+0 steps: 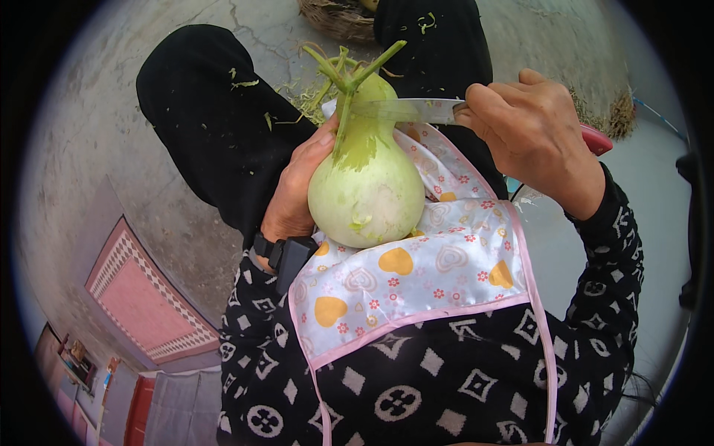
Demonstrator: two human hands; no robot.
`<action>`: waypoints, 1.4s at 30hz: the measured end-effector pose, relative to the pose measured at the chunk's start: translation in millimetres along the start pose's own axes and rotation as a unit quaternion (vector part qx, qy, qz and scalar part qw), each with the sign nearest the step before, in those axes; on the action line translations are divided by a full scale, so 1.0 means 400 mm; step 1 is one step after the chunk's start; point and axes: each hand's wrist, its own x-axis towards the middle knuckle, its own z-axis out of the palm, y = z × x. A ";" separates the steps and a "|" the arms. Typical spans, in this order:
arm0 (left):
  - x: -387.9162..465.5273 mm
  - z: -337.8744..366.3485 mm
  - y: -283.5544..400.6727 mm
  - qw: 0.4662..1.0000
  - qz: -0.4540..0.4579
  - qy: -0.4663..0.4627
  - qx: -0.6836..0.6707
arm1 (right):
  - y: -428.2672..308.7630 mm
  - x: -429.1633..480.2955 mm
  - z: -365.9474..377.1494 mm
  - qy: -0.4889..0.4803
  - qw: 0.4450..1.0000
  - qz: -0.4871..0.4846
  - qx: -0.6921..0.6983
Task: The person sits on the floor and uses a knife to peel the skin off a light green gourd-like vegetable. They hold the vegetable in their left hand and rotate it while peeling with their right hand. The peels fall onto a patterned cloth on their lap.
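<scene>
A pale green bottle gourd point(366, 189) rests upright in the lap, on a white apron point(421, 273) printed with hearts and flowers. Its peel looks scraped on the round lower part and darker green about the neck, and a branching green stem point(348, 83) rises at the top. My left hand point(298, 181) grips the gourd from its left side; the fingertips behind it are hidden. In my right hand point(527, 131) is a knife with a broad metal blade point(432, 110) and a red handle point(597, 139). The blade lies across the gourd's neck, just beside the stem.
Green peelings point(307, 100) lie on the concrete floor between the knees, with scraps on the black trousers point(201, 111). A woven basket point(337, 19) stands beyond the knees. At the right is a bundle of dry stalks point(622, 114), and a pink mat point(150, 301) lies lower left.
</scene>
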 end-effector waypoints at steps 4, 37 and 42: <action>-0.001 -0.003 -0.006 1.000 -0.006 0.022 -0.017 | -0.002 0.013 -0.003 -0.017 0.999 0.002 0.030; -0.021 0.028 0.026 0.997 0.035 -0.031 0.059 | -0.004 -0.063 0.011 -0.132 0.903 0.135 0.386; -0.005 0.026 0.026 0.997 0.021 -0.070 0.018 | -0.038 -0.056 -0.014 -0.154 0.916 0.010 0.370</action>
